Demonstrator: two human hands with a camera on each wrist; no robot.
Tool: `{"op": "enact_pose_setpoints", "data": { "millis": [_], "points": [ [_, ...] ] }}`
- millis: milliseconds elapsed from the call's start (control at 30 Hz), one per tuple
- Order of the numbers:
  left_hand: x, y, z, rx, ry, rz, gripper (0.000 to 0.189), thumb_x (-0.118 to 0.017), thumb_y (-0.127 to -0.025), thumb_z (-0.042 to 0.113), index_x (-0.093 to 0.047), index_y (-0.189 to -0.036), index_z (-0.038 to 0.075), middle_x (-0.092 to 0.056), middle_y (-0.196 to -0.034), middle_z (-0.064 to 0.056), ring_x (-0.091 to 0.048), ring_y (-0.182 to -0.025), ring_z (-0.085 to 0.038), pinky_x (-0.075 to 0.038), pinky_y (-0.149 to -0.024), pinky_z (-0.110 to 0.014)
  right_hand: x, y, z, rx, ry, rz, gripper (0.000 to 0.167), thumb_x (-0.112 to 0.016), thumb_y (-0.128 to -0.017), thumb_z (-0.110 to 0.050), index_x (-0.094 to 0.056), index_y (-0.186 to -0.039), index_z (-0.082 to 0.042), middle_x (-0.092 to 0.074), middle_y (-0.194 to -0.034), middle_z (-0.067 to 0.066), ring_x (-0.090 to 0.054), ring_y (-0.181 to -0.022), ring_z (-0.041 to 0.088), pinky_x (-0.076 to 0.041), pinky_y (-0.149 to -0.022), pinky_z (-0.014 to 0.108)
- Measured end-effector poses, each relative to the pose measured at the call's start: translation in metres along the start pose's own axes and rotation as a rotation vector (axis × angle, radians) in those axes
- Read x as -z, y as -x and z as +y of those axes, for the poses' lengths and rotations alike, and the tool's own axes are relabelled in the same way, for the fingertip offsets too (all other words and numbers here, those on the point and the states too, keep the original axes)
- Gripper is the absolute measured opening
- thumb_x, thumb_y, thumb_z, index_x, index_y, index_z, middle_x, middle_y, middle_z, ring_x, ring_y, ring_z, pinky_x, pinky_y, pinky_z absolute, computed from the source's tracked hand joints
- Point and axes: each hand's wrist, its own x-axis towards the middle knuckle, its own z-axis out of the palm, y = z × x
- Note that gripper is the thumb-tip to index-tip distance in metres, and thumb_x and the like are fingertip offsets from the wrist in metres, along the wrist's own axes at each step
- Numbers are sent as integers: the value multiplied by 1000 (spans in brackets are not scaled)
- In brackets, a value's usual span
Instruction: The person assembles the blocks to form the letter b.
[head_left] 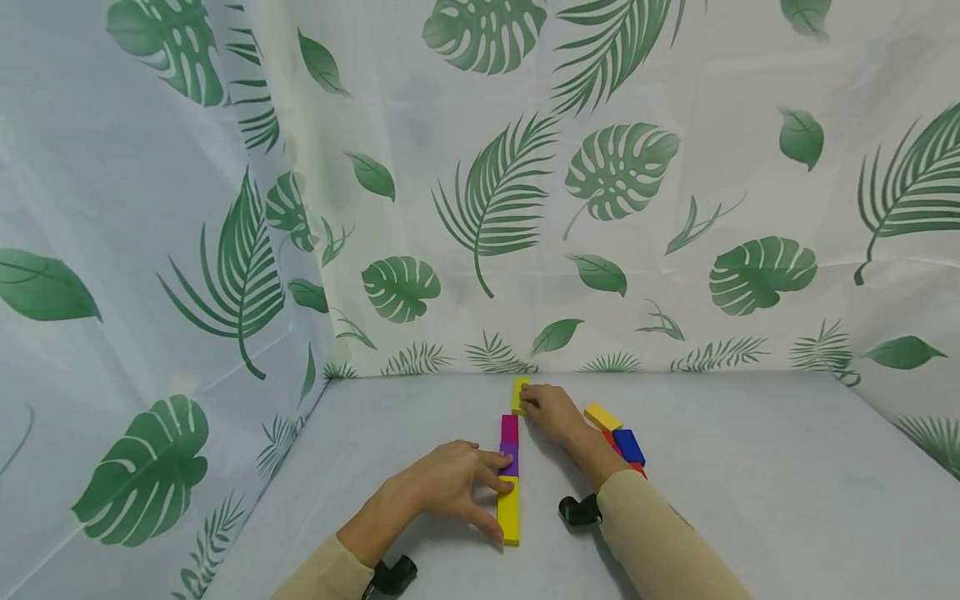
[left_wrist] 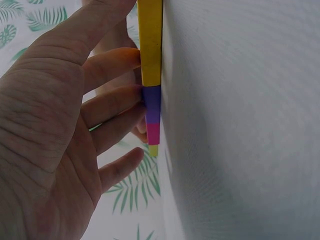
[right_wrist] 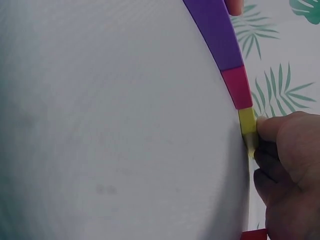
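Blocks form a line running away from the person in the head view: a long yellow block (head_left: 509,518) nearest, then a purple block (head_left: 513,450) and a magenta block (head_left: 510,428). At the far end lies another yellow block (head_left: 517,400), pinched between the thumb and fingers of the right hand (head_left: 557,414). In the right wrist view this yellow block (right_wrist: 247,121) sits close to the magenta block's end. The left hand (head_left: 452,482) is spread along the line's left side, fingertips on the purple and near yellow blocks, thumb by the near end.
Right of the right forearm, an orange-yellow block (head_left: 602,417), a blue block (head_left: 629,447) and red blocks (head_left: 611,439) lie close together on the white tabletop (head_left: 757,483). A leaf-patterned curtain (head_left: 517,325) borders the back and left. Black camera mounts (head_left: 579,510) sit at both wrists.
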Motion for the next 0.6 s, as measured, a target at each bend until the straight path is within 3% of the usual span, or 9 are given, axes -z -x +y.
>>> {"op": "enact_pose_setpoints", "data": {
  "millis": [333, 600],
  "points": [
    [1, 0, 0, -6, -6, 0, 68, -78, -75, 75, -74, -127, 31, -63, -147, 6, -55, -139, -4, -45, -118, -42, -3, -1, -5, -2, -21, 18, 24, -66, -101, -9, -74, -121, 1, -66, -139, 22, -60, -134, 41, -46, -114, 55],
    [0, 1, -1, -12, 0, 8, 67, -78, -75, 75, -75, -127, 32, -62, -147, 5, -55, -139, -4, -45, -118, -43, -4, 0, -13, -29, -36, -16, 27, -67, -101, -11, -73, -125, 1, -66, -140, 19, -59, -136, 39, -45, -115, 54]
  ]
}}
